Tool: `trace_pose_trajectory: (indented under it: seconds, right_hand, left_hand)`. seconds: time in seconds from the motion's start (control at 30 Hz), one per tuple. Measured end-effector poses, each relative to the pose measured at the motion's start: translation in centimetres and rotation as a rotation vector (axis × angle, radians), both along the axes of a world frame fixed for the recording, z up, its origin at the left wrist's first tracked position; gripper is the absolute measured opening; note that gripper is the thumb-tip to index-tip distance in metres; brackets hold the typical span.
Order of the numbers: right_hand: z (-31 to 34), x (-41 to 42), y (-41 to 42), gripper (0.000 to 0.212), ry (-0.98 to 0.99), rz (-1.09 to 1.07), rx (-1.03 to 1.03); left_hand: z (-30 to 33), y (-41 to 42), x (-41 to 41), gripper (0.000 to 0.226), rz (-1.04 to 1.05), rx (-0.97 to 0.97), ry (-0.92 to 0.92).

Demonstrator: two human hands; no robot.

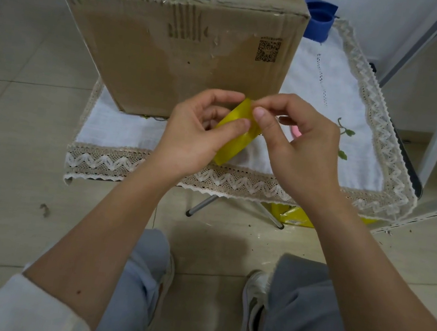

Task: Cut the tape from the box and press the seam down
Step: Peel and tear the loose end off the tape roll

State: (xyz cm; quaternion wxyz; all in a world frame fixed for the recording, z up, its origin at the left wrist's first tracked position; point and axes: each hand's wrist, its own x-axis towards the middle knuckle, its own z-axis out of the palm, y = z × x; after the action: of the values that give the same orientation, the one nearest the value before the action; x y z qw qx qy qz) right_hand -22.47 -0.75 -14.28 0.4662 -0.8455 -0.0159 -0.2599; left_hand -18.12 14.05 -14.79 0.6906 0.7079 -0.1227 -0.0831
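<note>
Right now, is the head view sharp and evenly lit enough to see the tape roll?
Head view: soft, even light, and the yellow tape roll is sharp between the left hand and right hand; wide-angle bending curves the table's lace edge; a dull sheen runs along the cardboard box top edge.

Box [180, 49] stands on the cloth [320, 76] covering the bench [237, 180], toward the bench's left and rear. Right of the box, at the far edge, a cup-like container [318, 23] sits partly hidden behind the box corner. Tape roll [236, 134] is held above the cloth, just before the box's near face, between left hand [196, 134] and right hand [297, 145]. Under the bench's right side, a packet [294, 217] lies on the floor [20, 139].
</note>
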Motion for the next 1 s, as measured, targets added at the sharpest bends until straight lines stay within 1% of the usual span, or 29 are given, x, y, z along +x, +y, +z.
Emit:
trace_pose_trajectory:
  seconds: [0.17, 0.33, 0.53, 0.67, 0.77, 0.87, 1.0]
  right_hand:
    - [-0.2, 0.0, 0.0, 0.010, -0.073, -0.055, -0.060]
    - [-0.2, -0.1, 0.3, 0.009, -0.086, -0.074, -0.115]
    - [0.1, 0.4, 0.7, 0.009, 0.065, -0.097, 0.142]
    - [0.1, 0.8, 0.7, 0.013, 0.113, -0.164, 0.206]
    - [0.1, 1.0, 0.4, 0.017, 0.199, -0.199, 0.297]
    - [0.3, 1.1, 0.3, 0.016, 0.299, -0.160, 0.403]
    - [0.8, 1.0, 0.1, 0.019, 0.362, -0.100, 0.532]
  left_hand:
    - [0.0, -0.4, -0.1, 0.033, 0.030, 0.012, -0.034]
    - [-0.3, -0.8, 0.0, 0.028, 0.082, 0.061, -0.067]
    - [-0.6, -0.5, 0.0, 0.030, 0.098, 0.067, -0.082]
    - [-0.5, -0.4, 0.0, 0.031, 0.080, 0.050, -0.088]
    - [-0.3, -0.4, -0.1, 0.032, 0.059, 0.053, -0.107]
    - [-0.2, -0.5, -0.2, 0.033, 0.045, 0.037, -0.120]
    - [0.0, -0.5, -0.3, 0.034, 0.032, 0.004, -0.139]
